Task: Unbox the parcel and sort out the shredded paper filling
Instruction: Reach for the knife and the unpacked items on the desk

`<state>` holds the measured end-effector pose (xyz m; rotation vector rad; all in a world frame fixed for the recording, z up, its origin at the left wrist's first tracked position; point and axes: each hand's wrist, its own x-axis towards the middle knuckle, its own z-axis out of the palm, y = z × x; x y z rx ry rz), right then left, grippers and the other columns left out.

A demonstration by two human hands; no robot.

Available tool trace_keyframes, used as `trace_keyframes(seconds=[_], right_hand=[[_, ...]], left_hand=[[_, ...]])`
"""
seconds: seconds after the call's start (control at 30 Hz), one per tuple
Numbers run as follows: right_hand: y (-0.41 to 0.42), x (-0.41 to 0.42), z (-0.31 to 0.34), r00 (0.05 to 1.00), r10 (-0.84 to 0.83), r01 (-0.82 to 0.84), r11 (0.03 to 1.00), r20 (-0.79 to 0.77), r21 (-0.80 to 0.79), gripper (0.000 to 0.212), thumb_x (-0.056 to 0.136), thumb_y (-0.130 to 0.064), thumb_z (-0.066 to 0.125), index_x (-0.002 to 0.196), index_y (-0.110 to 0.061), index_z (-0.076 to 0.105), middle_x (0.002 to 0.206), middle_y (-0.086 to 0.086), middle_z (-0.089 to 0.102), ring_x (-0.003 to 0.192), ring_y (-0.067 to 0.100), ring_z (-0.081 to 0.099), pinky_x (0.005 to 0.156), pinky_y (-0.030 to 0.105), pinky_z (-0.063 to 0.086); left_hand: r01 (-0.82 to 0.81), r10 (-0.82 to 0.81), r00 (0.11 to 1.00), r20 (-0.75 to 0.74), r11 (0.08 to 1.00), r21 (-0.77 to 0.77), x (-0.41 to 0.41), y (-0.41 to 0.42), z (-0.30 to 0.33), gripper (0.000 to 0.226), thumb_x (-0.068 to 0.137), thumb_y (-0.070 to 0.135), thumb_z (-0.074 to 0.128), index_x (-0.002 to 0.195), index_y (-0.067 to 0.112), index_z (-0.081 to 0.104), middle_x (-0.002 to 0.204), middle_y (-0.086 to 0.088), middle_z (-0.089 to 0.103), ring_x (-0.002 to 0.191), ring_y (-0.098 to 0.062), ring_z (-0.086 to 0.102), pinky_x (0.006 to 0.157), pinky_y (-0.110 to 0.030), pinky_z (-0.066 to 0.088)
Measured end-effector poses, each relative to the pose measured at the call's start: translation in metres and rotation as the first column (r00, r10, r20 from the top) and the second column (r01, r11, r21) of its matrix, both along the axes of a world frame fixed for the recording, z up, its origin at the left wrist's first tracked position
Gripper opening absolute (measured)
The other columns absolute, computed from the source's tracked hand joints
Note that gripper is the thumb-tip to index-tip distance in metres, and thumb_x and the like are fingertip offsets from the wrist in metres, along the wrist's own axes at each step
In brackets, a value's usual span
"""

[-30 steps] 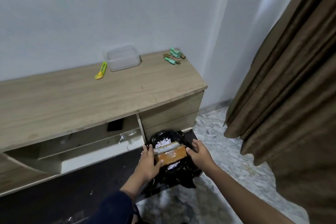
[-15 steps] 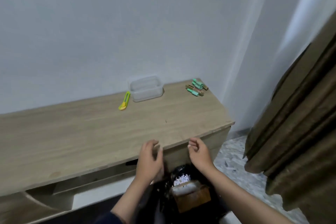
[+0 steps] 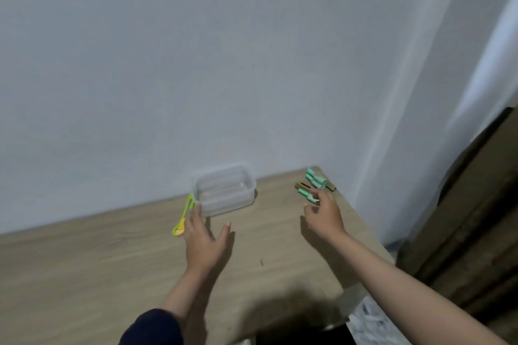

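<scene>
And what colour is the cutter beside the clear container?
Yellow-green, the cutter shows best in the head view.

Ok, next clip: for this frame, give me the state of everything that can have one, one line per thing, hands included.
Plastic container: lidless, looks empty, upright on the table.
Yellow cutter: lying flat beside the container; blade not discernible.
Green rolls: rolled up, lying at the table's far corner.
Left hand: open, empty, near the container.
Right hand: open, empty, by the green rolls.
Curtain: hanging at right.
</scene>
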<state>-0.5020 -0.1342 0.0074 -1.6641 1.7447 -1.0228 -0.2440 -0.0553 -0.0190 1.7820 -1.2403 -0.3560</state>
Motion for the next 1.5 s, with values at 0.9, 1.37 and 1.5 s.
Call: trace_keyframes(seconds=[0.9, 1.37, 1.5], right_hand=[[-0.139, 0.017, -0.026, 0.838, 0.538, -0.545, 0.828, -0.087, -0.133, 0.047, 0.067, -0.038, 0.078, 0.110, -0.035, 0.061, 0.109, -0.004, 0.049, 0.101, 0.013, 0.056, 0.091, 0.025, 0.047], [-0.174, 0.171, 0.001, 0.278, 0.893, -0.892, 0.377, -0.354, 0.249, 0.048, 0.076, -0.020, 0.074, 0.122, -0.022, 0.063, 0.111, 0.006, 0.062, 0.100, 0.014, 0.052, 0.078, 0.016, 0.030], [-0.179, 0.181, -0.008, 0.265, 0.902, -0.887, 0.367, -0.340, 0.281, 0.049, 0.075, -0.017, 0.074, 0.122, -0.023, 0.062, 0.113, 0.004, 0.057, 0.103, 0.013, 0.049, 0.083, 0.019, 0.033]], left_hand=[[-0.272, 0.268, 0.954, 0.132, 0.962, 0.011, -0.018, -0.091, -0.047, 0.091, 0.076, 0.060, 0.049, 0.148, 0.017, 0.013, 0.149, -0.015, 0.032, 0.132, -0.035, 0.037, 0.102, -0.053, 0.040], [-0.359, 0.358, 0.933, 0.028, 0.930, 0.078, -0.011, -0.095, -0.053, 0.091, 0.079, 0.060, 0.046, 0.147, 0.008, 0.014, 0.137, -0.020, 0.048, 0.125, -0.036, 0.047, 0.099, -0.049, 0.044], [-0.373, 0.371, 0.928, 0.046, 0.925, 0.070, -0.010, -0.096, -0.056, 0.089, 0.081, 0.057, 0.048, 0.147, 0.008, 0.015, 0.141, -0.016, 0.045, 0.129, -0.031, 0.044, 0.101, -0.047, 0.043]])
